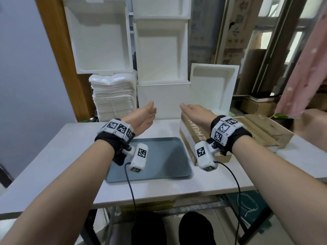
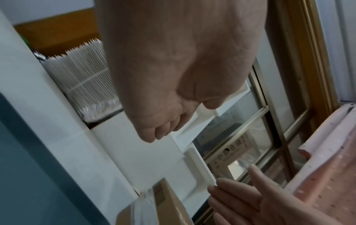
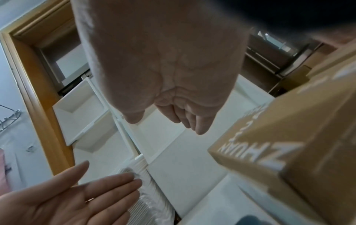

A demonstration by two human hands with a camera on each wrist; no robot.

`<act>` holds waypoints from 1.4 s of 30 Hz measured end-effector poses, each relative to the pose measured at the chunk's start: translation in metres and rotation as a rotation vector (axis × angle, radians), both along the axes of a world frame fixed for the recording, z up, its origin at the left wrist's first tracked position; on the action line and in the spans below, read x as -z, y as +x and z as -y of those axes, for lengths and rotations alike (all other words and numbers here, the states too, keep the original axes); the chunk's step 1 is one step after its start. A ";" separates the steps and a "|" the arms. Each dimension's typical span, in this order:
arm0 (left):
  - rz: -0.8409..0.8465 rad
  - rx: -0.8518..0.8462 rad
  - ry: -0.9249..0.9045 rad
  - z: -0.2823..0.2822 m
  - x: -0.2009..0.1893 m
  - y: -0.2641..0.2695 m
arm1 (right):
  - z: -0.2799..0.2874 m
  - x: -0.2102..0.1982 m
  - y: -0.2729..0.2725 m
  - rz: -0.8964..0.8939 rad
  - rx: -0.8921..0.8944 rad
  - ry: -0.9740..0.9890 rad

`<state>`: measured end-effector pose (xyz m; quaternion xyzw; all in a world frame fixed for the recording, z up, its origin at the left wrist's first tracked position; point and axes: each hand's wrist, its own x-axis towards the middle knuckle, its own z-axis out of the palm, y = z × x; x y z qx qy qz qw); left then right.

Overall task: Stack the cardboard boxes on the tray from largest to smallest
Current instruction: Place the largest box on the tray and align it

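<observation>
With both hands' fingers (image 1: pixel 150 106) straight and empty, the big cardboard box (image 1: pixel 192 138) at the tray's (image 1: pixel 164 167) three o'clock could slip if gripped one-sidedly.

1. This looks like a storeroom or packing area, not a living space; the white foam boxes (image 1: pixel 159 55) stacked high against the back wall are the main sign.
2. Left of the foam boxes stands a tall bundle of flat white sheets (image 1: pixel 113 96) wrapped in clear plastic.
3. Right of the foam boxes, printed brown cartons (image 1: pixel 237 23) lean upright, and more cardboard boxes (image 1: pixel 265 128) lie below them.
4. In front of the foam boxes stands a plain white desk (image 1: pixel 53 156) on thin metal legs.
5. Far left of the foam boxes runs a wooden door frame (image 1: pixel 58 50).
</observation>
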<state>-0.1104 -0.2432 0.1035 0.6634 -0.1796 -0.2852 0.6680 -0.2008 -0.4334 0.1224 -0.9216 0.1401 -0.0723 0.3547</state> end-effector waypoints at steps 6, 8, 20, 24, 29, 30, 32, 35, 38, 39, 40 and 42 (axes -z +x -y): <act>-0.003 0.086 0.002 0.054 -0.005 -0.010 | 0.042 -0.006 -0.023 -0.038 0.103 -0.035; -0.011 0.106 0.009 0.069 -0.001 -0.016 | 0.056 -0.001 -0.033 -0.077 0.140 -0.071; -0.103 0.192 0.064 0.113 0.042 -0.045 | 0.089 0.024 -0.043 -0.171 0.235 -0.106; -0.130 0.176 0.062 0.115 0.047 -0.044 | 0.099 0.030 -0.042 -0.212 0.259 -0.083; -0.140 0.171 0.053 0.118 0.044 -0.046 | 0.109 0.038 -0.045 -0.150 0.284 0.014; -0.138 0.178 0.047 0.117 0.043 -0.046 | 0.109 0.040 -0.045 -0.117 0.288 0.028; -0.138 0.205 0.019 0.116 0.039 -0.048 | 0.110 0.040 -0.046 -0.072 0.300 0.050; -0.150 0.214 -0.025 0.112 0.031 -0.048 | 0.109 0.035 -0.048 -0.034 0.314 0.083; -0.122 0.215 -0.049 0.104 0.018 -0.044 | 0.103 0.022 -0.048 0.021 0.316 0.076; -0.116 0.211 -0.060 0.100 0.012 -0.045 | 0.100 0.018 -0.046 0.044 0.319 0.067; -0.103 0.201 -0.065 0.095 0.007 -0.043 | 0.097 0.014 -0.044 0.063 0.325 0.063; -0.075 0.185 -0.062 0.081 -0.004 -0.041 | 0.090 0.008 -0.037 0.081 0.330 0.058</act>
